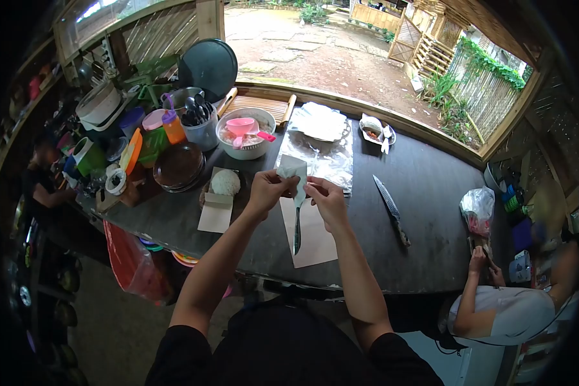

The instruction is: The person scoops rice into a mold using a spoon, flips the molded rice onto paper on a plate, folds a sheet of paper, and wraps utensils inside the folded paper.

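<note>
Both hands are raised over the dark table, working a white tissue (293, 168) that is folded around the upper part of a metal spoon (297, 233). The spoon's narrow end points down toward me; its other end is hidden in the tissue. My left hand (270, 192) pinches the tissue from the left. On the right side, my right hand (328, 202) has its fingertips closed on the tissue's edge beside the spoon. Beneath them lies a sheet of brown paper (315, 248). A silvery foil sheet (331, 161) is just beyond, carrying a stack of white paper (318, 119).
Left of my hands, a white rice mound (225, 183) sits on brown paper. A large bowl (246, 152) holds pink scoops. A knife (391, 209) lies to the right. Dishes and tubs crowd the far left. A co-worker's hands (477, 258) are at the right edge.
</note>
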### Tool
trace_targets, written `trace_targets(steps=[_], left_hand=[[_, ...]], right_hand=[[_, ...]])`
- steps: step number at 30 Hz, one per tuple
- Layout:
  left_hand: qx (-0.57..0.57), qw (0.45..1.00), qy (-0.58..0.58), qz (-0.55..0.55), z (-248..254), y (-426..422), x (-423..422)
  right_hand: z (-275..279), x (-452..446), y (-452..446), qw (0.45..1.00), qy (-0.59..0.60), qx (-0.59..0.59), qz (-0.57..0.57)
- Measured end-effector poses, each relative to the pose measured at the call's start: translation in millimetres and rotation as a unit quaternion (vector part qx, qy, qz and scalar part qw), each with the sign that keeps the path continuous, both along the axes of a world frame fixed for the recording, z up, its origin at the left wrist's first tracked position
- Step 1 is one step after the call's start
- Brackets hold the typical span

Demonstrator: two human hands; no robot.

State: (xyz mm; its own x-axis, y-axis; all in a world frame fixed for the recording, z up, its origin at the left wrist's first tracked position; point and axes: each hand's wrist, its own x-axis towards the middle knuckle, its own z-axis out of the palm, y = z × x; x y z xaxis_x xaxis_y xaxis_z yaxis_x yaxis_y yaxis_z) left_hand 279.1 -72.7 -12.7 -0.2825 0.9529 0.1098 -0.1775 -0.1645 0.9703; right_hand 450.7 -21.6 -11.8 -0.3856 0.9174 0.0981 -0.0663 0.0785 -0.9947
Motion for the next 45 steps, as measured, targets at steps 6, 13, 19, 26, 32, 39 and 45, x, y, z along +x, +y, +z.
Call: trace_targets(steps=[6,13,19,26,32,39,45], left_hand=[[-0.021,0.999,0.032,-0.023,-8.1,-5.4,-33.7],[0.033,0.988,0.135,0.063,-23.6,-5.4,-58.6],[0.037,0.953,0.288,0.086,0.4,-22.6,-72.8],[0.056,0.963,0.262,0.011,-6.8,-26.1,-96.4],[0.035,0.996,0.085,-0.007,-27.2,-13.3,-107.8],[0.027,0.993,0.113,-0.001,-10.3,-30.6,-107.6],[0.151,0.927,0.339,0.053,-5.1,-36.9,-101.9]], right_hand=[[-6.6,-31.2,3.9,0.998,-0.06,-0.012,0.026],[-1.7,-68.7,-11.8,0.999,-0.034,-0.02,-0.035],[-3.1,-90.2,-20.3,0.996,-0.044,-0.024,-0.071],[-15.9,-101.5,-26.4,0.997,-0.015,-0.018,-0.08],[-10.9,-112.2,-37.3,0.996,0.0,-0.055,-0.073],[-17.1,-113.3,-36.1,0.997,-0.005,-0.053,-0.051],[-16.2,-109.0,-33.7,0.997,0.015,-0.064,-0.036]])
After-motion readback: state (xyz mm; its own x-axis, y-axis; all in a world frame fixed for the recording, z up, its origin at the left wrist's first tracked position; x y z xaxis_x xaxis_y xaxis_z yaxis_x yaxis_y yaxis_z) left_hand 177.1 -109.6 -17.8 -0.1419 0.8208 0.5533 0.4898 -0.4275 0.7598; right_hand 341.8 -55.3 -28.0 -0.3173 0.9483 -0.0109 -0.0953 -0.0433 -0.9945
